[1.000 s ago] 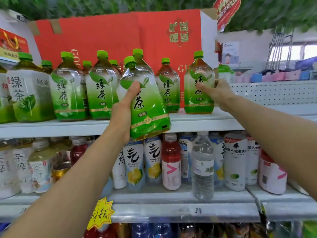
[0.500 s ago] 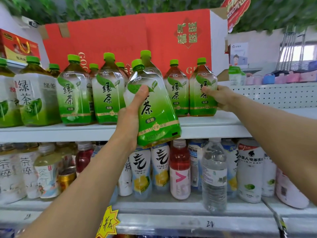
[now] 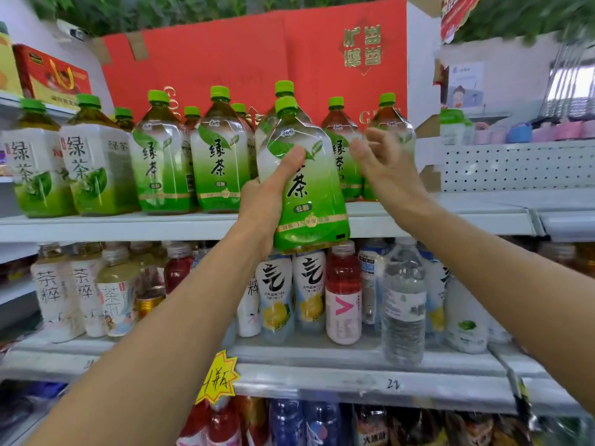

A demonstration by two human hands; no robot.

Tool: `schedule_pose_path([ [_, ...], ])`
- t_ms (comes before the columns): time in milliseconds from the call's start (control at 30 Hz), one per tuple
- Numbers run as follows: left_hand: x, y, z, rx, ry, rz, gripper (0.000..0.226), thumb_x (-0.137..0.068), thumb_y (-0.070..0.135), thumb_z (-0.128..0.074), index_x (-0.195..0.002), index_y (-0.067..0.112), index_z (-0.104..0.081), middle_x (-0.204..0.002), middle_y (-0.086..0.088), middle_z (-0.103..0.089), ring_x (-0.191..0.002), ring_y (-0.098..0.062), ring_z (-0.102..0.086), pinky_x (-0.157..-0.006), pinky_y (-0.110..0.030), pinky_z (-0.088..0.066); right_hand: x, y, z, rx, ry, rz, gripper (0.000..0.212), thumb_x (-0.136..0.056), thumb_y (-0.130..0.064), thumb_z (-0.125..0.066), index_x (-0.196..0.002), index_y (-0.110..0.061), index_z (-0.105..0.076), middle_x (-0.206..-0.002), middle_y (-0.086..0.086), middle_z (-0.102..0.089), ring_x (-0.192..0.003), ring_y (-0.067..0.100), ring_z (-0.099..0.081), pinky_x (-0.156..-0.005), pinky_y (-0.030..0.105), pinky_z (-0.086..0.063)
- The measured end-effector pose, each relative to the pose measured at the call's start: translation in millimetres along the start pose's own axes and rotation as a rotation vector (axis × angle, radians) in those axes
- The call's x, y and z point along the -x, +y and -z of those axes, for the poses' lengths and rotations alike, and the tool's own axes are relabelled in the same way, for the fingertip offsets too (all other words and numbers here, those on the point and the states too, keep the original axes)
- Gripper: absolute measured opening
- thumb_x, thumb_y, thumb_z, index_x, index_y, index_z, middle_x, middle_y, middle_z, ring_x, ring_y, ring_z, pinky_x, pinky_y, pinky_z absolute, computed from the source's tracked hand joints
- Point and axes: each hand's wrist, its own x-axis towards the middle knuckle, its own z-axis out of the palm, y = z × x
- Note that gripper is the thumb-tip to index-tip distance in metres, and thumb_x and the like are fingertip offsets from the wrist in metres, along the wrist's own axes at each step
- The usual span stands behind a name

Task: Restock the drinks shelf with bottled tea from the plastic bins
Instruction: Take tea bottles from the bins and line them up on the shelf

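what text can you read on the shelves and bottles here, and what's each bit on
"绿茶": shelved green tea bottles, also the two squarer bottles at far left
"茶", "低糖": held bottle in the left hand grip; first character hidden by the thumb
"GI": red carton, rest hidden
"茶粹": pale bottles, lower shelf
"22": handwritten on the lower shelf edge
Gold seal characters, yellow star tag, small print: unreadable

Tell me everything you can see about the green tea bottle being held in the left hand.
The held bottle is large, clear plastic with a bright green screw cap and a wrapper fading from white to green, printed with dark characters and a leaf. It looks full and sealed. It leans slightly, its base in front of and just below the upper shelf edge, not resting on it. The left hand grips its left side, thumb across the label.
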Motion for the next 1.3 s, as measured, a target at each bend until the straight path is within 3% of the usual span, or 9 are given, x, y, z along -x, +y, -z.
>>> schedule_pose_path([
  [133,12,4,-8,-0.142,0.003,-0.086,0.144,-0.028,0.081,-0.083,-0.145,0.006,-0.045,-0.13,-0.009,-0.065,-0.114,-0.029,-0.066,-0.098,-0.051,-0.052,42,-26,-18,-0.114,-0.294,-0.119,0.092,-0.066,-0.076,-0.069,-0.139,-0.029,-0.038,-0.106,-0.024,-0.069,-0.095,-0.007,-0.065,-0.079,0.017,-0.053],
  [200,14,1,-14,-0.177,0.022,-0.2,0.133,-0.039,0.08,-0.081,-0.146,0.01,-0.044,-0.127,0.003,-0.065,-0.107,-0.014,-0.066,-0.095,-0.04,-0.051,45,-27,-15,-0.182,-0.272,-0.128,0.088,-0.06,-0.061,-0.083,-0.132,-0.027,-0.044,-0.101,-0.019,-0.072,-0.09,-0.005,-0.069,-0.079,0.02,-0.057],
  [267,11,5,-21,-0.18,-0.009,-0.301,0.101,-0.058,0.082,-0.069,-0.132,0.014,-0.059,-0.118,0.003,-0.073,-0.104,-0.013,-0.07,-0.094,-0.039,-0.054,42,-29,-7,-0.243,-0.242,-0.123,0.08,-0.061,-0.048,-0.089,-0.127,-0.021,-0.053,-0.104,-0.007,-0.075,-0.094,0.008,-0.072,-0.084,0.033,-0.059],
  [400,-13,17,-19,-0.312,0.035,-0.503,0.074,-0.089,0.076,-0.022,-0.131,0.026,-0.058,-0.139,0.006,-0.057,-0.129,-0.012,-0.05,-0.116,-0.048,-0.034,29,-29,7,-0.256,-0.072,-0.056,0.086,-0.057,-0.045,-0.09,-0.129,-0.017,-0.051,-0.112,0.001,-0.072,-0.1,0.015,-0.071,-0.084,0.037,-0.059],
  [500,-35,2,0,-0.823,0.214,-0.739,0.065,-0.1,0.065,-0.033,-0.156,0.032,-0.028,-0.163,0.002,-0.023,-0.149,-0.012,-0.016,-0.125,-0.046,-0.012,15,-20,14,-0.224,0.065,-0.083,0.082,-0.06,-0.044,-0.09,-0.126,-0.019,-0.049,-0.11,-0.004,-0.069,-0.098,0.009,-0.068,-0.089,0.037,-0.058],
  [667,-56,-32,16,-1.278,0.248,-0.808,0.106,-0.082,0.062,-0.068,-0.161,0.024,-0.008,-0.168,-0.009,0.001,-0.154,-0.023,0.004,-0.126,-0.043,0.001,2,3,9,-0.082,0.114,-0.174,0.087,-0.059,-0.054,-0.088,-0.12,-0.029,-0.031,-0.105,-0.014,-0.055,-0.087,-0.01,-0.054,-0.071,0.012,-0.045],
  [867,-65,-43,17,-1.282,0.328,-0.873,0.109,-0.078,0.059,-0.073,-0.161,0.023,-0.011,-0.168,-0.009,-0.001,-0.155,-0.022,0.002,-0.126,-0.044,0.0,-17,15,7,-0.11,0.011,-0.246,0.111,-0.052,-0.065,-0.084,-0.14,-0.024,-0.029,-0.128,0.002,-0.056,-0.118,0.023,-0.055,-0.105,0.05,-0.044],
  [1033,-67,-45,16,-1.284,0.343,-0.857,0.109,-0.077,0.061,-0.072,-0.161,0.025,-0.012,-0.168,-0.007,-0.001,-0.155,-0.022,0.001,-0.124,-0.041,0.008,-22,18,-2,-0.138,-0.017,-0.245,0.112,-0.053,-0.062,-0.08,-0.144,-0.018,-0.031,-0.125,-0.001,-0.06,-0.112,0.015,-0.058,-0.102,0.05,-0.048],
  [1300,-69,-46,18,-1.275,0.343,-0.867,0.108,-0.077,0.063,-0.069,-0.16,0.026,-0.012,-0.168,-0.006,0.0,-0.155,-0.023,0.0,-0.126,-0.047,0.003,-31,22,-1,-0.165,-0.093,-0.305,0.14,-0.038,-0.072,-0.085,-0.151,-0.016,-0.025,-0.145,0.008,-0.05,-0.132,0.027,-0.048,-0.11,0.054,-0.039],
])
